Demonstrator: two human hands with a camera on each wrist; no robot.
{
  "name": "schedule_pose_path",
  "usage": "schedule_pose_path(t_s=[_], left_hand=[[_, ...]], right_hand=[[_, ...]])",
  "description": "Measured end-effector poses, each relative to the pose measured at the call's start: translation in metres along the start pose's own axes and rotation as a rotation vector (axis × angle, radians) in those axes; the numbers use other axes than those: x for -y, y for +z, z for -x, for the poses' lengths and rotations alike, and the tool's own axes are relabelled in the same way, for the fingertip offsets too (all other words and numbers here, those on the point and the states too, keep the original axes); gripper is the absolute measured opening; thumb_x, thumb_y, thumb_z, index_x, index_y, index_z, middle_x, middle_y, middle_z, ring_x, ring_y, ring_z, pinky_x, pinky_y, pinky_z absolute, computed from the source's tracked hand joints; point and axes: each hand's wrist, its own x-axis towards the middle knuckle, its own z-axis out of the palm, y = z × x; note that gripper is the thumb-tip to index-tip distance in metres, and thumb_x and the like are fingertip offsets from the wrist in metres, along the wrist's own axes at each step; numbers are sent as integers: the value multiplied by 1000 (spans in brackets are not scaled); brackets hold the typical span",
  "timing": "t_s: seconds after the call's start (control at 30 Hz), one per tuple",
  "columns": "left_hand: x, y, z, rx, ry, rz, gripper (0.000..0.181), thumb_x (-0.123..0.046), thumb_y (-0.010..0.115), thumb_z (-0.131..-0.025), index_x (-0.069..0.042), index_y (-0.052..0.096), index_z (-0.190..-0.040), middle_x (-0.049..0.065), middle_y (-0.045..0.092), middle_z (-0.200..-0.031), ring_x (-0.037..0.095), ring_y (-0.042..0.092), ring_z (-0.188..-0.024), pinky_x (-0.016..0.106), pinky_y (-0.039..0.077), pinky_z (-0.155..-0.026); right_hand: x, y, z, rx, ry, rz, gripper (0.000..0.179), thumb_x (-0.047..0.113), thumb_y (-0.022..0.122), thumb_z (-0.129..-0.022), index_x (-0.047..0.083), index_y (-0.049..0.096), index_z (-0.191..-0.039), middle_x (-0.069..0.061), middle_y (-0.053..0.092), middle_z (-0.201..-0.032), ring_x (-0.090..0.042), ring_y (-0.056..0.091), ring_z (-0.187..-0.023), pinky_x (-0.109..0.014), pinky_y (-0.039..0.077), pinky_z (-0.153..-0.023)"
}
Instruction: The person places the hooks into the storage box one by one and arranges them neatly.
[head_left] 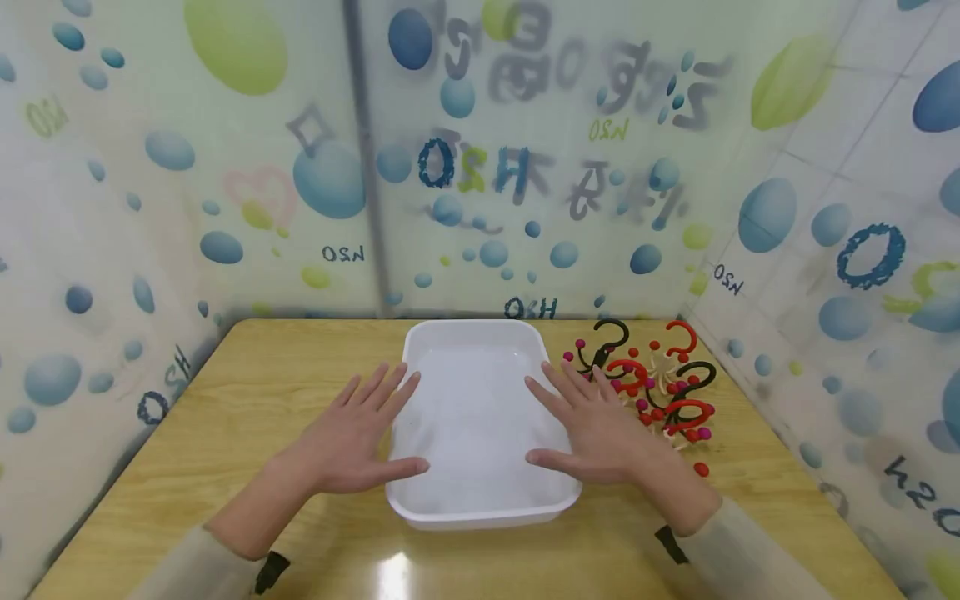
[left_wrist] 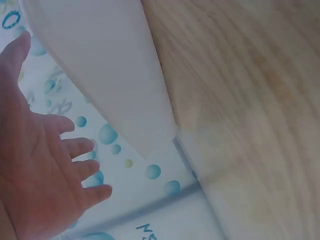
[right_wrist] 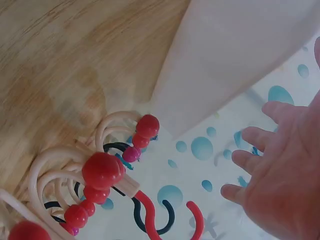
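A white rectangular tray [head_left: 480,433] with rounded corners stands on the wooden table, with nothing visible inside. My left hand [head_left: 367,433] hovers palm down at its left rim, fingers spread and straight. Over the opposite rim, my right hand [head_left: 592,425] is held the same way, holding nothing. In the left wrist view the left hand [left_wrist: 50,160] appears apart from the tray's side wall [left_wrist: 100,60]. The right wrist view likewise has the right hand [right_wrist: 280,170] with extended fingers, away from the tray wall [right_wrist: 240,55].
Right of the tray lies a cluster of multi-armed hooks with ball tips: a black hook [head_left: 613,333], a red hook [head_left: 682,333] and several more, with beige or black arms. Patterned curtains [head_left: 480,208] hang behind and on both sides of the wooden table [head_left: 300,358].
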Motion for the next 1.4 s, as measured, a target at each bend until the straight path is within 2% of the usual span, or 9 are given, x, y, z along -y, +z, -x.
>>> schedule_pose_path(t_s=[0.17,0.3,0.5,0.7,0.83,0.93,1.13,1.23,1.4], left_hand=[[10,4,13,38,-31,146,108,-79,61,-99,-13,24,-176,20,32,-179,48,34,-163,70,41,-124],[21,7,27,89,-46,285,101,-72,65,-101,-18,24,-177,19,37,-176,47,47,-156,68,48,-118],[29,11,34,132,-26,398,95,-63,69,-103,-18,28,-176,18,37,-177,46,44,-158,69,43,-123],[31,15,34,206,-76,506,96,-61,70,-103,-23,21,-177,17,43,-174,46,43,-159,72,38,-124],[31,16,33,240,-89,547,96,-57,71,-104,-26,16,-177,19,49,-170,48,44,-157,73,37,-124],[31,16,32,250,-87,549,96,-56,71,-104,-26,14,-176,19,53,-166,47,50,-153,72,38,-123],[33,17,30,266,-82,556,96,-55,69,-106,-25,11,-175,15,61,-158,42,59,-145,70,42,-121],[34,17,31,268,-76,564,96,-53,69,-106,-24,10,-176,13,63,-156,42,58,-146,70,42,-121],[34,16,31,257,-51,554,96,-54,68,-107,-26,8,-176,12,63,-158,42,57,-148,71,42,-121]], right_hand=[[-3,-16,11,-68,20,-21,95,85,49,-100,32,29,-176,-6,30,-182,-38,30,-168,-73,18,-133],[-9,-30,22,-131,29,-18,92,79,54,-102,27,34,-174,-8,41,-177,-40,41,-162,-72,28,-131],[-24,-48,38,-201,81,-45,78,65,59,-107,22,42,-170,-15,54,-166,-46,52,-152,-74,41,-122],[-50,-61,53,-239,126,-196,62,48,52,-115,12,47,-166,-20,59,-161,-48,59,-143,-74,48,-115],[-74,-64,61,-300,133,-295,50,37,45,-119,8,54,-160,-18,69,-146,-39,71,-120,-68,56,-104],[-88,-66,65,-331,159,-315,46,34,47,-119,8,61,-154,-15,74,-131,-32,71,-108,-55,61,-94],[-107,-64,66,-286,237,-307,43,40,59,-115,7,70,-141,-14,77,-121,-24,72,-96,-31,59,-75],[-116,-62,68,-241,257,-293,43,40,62,-114,7,72,-138,-13,77,-118,-20,70,-90,-30,57,-69],[-130,-63,77,-169,278,-278,40,42,63,-113,12,76,-135,-6,77,-117,-17,67,-96,-31,56,-70]])
